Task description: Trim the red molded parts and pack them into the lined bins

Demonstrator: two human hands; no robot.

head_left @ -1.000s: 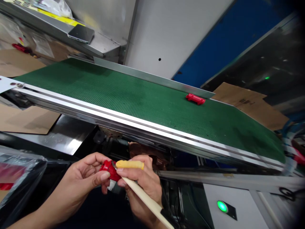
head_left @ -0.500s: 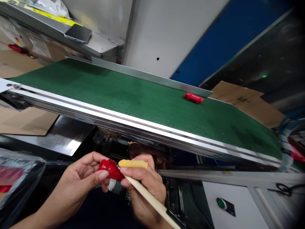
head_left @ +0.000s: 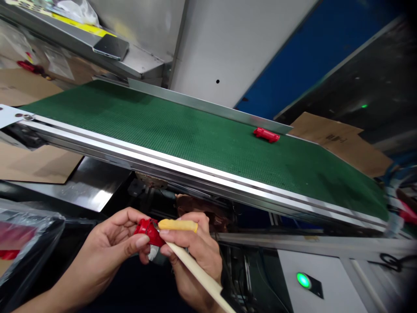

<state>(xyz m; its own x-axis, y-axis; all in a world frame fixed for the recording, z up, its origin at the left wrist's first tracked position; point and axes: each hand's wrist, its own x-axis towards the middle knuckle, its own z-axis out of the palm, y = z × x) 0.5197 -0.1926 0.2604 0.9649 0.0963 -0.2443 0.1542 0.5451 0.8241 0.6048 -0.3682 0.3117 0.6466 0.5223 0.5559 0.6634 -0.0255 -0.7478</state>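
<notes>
Low in the middle, a red moulded plastic part sits pinched between the thumb and fingers of my left hand. My right hand grips a tool with a long cream handle, its working end against the right side of the red part. That end is mostly hidden by fingers, so its kind is unclear. A yellow finger cover sits on my right index finger. Something small and whitish shows just below the red part, partly hidden by my left fingers.
Beyond my hands runs a green conveyor belt with a metal edge rail; a red tubular part lies on it. A phone rests on the metal shelf. A plastic-lined bin stands at left, a lit green button at right.
The tool and my right hand have shifted slightly left, closer over the red part. The green button has lit up. The whole view has moved a little.
</notes>
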